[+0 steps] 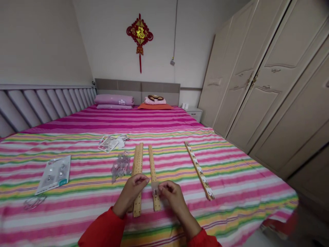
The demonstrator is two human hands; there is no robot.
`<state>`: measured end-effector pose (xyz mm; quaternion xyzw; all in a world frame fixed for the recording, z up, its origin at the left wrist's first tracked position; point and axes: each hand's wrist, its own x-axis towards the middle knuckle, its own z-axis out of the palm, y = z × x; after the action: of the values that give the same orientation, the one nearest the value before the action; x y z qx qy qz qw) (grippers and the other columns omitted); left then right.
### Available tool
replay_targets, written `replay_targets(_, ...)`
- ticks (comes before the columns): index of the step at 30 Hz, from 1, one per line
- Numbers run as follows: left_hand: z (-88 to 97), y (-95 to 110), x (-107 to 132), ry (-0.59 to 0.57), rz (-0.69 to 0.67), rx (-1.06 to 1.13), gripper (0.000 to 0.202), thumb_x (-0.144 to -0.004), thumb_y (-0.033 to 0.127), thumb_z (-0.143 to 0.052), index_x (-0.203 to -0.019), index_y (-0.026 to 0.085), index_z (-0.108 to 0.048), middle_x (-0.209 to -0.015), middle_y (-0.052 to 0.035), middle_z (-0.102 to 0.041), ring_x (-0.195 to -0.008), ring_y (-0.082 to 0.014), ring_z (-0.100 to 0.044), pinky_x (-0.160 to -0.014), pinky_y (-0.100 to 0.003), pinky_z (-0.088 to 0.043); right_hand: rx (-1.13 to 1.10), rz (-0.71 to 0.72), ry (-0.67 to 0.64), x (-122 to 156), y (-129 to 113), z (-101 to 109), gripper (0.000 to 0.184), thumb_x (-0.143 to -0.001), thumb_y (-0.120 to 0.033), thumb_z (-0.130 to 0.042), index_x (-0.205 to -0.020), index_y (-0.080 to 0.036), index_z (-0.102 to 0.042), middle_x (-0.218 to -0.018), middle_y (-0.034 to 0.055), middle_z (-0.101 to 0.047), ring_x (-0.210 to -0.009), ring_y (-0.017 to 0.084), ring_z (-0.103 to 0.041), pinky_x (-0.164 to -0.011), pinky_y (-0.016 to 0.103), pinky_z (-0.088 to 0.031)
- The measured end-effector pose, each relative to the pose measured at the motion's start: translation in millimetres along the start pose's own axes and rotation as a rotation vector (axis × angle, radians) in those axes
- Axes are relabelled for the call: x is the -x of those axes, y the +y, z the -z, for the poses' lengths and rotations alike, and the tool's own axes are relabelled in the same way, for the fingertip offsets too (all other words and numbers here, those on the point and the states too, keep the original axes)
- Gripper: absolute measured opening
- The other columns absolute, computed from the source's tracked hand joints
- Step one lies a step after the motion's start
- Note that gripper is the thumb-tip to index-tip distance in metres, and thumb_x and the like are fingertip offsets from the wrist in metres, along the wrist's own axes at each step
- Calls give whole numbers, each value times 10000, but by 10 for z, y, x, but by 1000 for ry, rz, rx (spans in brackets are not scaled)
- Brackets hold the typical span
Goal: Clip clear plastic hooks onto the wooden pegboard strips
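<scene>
My right hand (172, 196) pinches a small clear plastic bag (155, 188) with a small dark and metallic piece inside. The bag is over the lower part of a single wooden strip (151, 161) with rows of holes. My left hand (132, 192) is closed, thumb against fingers, just left of the bag; whether anything thin is between its fingertips I cannot make out. Under and beside that hand lie more perforated wooden strips (138, 164), side by side. To the right lies another wooden strip (195, 164) carrying a row of white round pieces with metal parts.
A pile of small clear bags (121, 166) lies left of the strips. Behind it are several packaging cards (109, 143). Farther left are a blister card (55, 173) and a thin wire-like item (34, 202). All lie on a striped bedsheet (84, 206); wardrobes (272, 82) stand at right.
</scene>
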<state>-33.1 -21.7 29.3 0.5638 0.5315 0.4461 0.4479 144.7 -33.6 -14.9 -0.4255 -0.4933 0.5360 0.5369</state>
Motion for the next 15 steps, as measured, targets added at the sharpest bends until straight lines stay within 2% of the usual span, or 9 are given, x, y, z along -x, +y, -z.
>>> replay_targets(3,-64,-187,66,26,51,86,314,-611,445,-698,-712,149,-668,-700,-35,-670,-682,-167,-595,-658,-272,-451,-104,-53,37,-16,55,13,284,-594,-423,-785,-646,-162,-684,-573,8,-625,-541,139,-525,-549,260,-411)
replay_targets(7,-186,-388,120,31,94,195,328,-585,431,-740,-715,137,-670,-690,-38,-678,-681,-161,-606,-668,-269,-465,-182,-114,49,-24,117,-3,307,-546,-423,-808,-626,-155,-681,-501,-15,-586,-461,105,-460,-486,244,-358)
replay_targets(15,-344,-548,131,71,231,290,370,-507,421,-787,-682,142,-617,-591,-3,-644,-559,-126,-603,-588,-254,-483,-210,-179,95,-68,217,-25,293,-480,-377,-820,-569,-147,-661,-425,-28,-557,-401,88,-445,-444,234,-336)
